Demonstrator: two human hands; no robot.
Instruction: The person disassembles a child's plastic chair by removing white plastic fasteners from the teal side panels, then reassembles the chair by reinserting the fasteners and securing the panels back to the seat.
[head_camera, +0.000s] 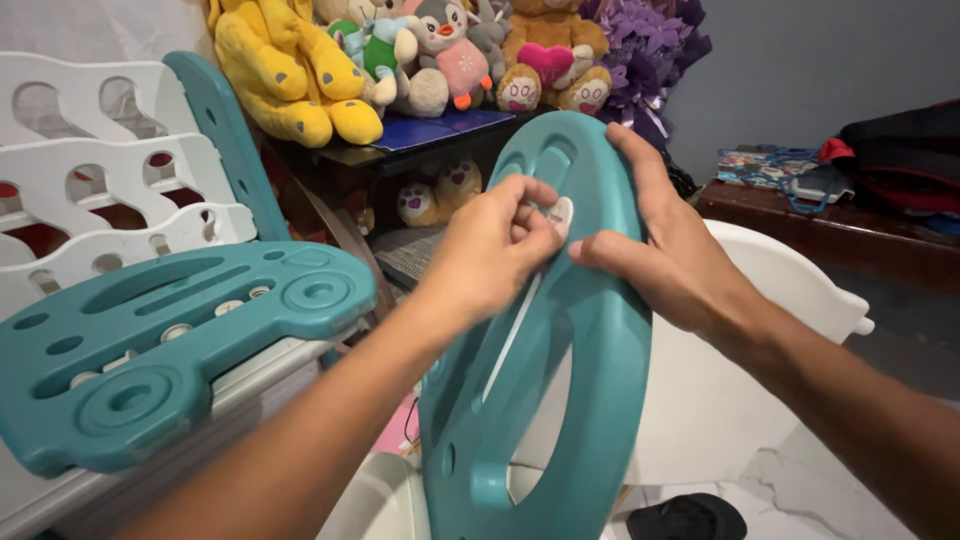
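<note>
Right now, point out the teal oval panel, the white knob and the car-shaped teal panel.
teal oval panel (600, 340), head view, right rim.
white knob (561, 214), head view, its face.
car-shaped teal panel (150, 340), head view, flat middle.

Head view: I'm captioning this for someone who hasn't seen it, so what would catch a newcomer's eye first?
A big teal oval panel stands upright at centre, the left hand pinching a small white cap on it while the right hand steadies its edge. At left lies a teal car-shaped panel on white slats. Plush toys crowd the shelf behind.
</note>
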